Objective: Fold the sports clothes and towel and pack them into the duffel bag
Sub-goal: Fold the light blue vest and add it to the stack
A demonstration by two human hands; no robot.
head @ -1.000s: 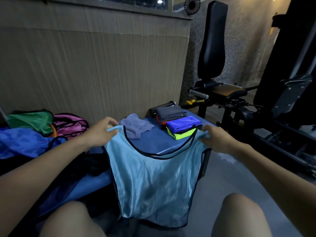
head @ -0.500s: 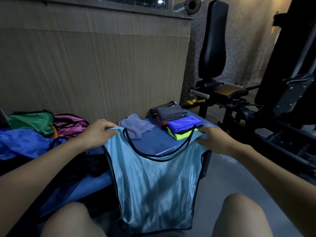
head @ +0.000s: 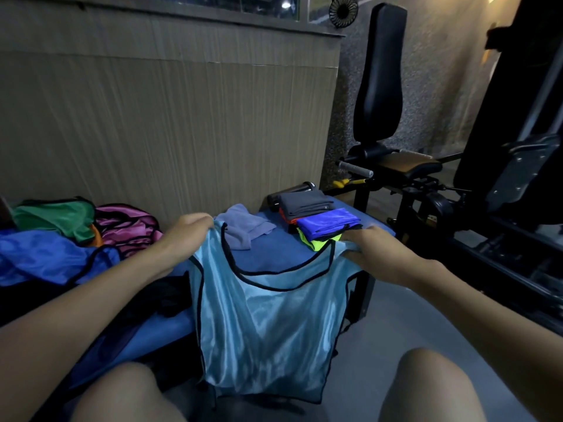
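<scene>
A light blue sports vest (head: 268,324) with black trim hangs over the front edge of the blue bench (head: 274,251). My left hand (head: 185,236) grips its left shoulder strap. At the other strap, my right hand (head: 371,248) holds the cloth down on the bench. A crumpled lavender towel (head: 243,223) lies just behind the vest. Farther right stands a pile of folded clothes (head: 320,220): grey on top, then blue and neon yellow. A dark bag (head: 164,296) lies partly hidden under my left arm.
Unfolded vests lie at the left: blue (head: 45,257), green (head: 58,217) and pink (head: 128,223). A dark bottle (head: 292,190) lies behind the folded pile. A wood-panelled wall runs behind the bench. A black gym machine (head: 396,166) stands at the right. My knees are at the bottom.
Both hands have drawn the vest's shoulders a little farther onto the bench, and its hem has risen slightly.
</scene>
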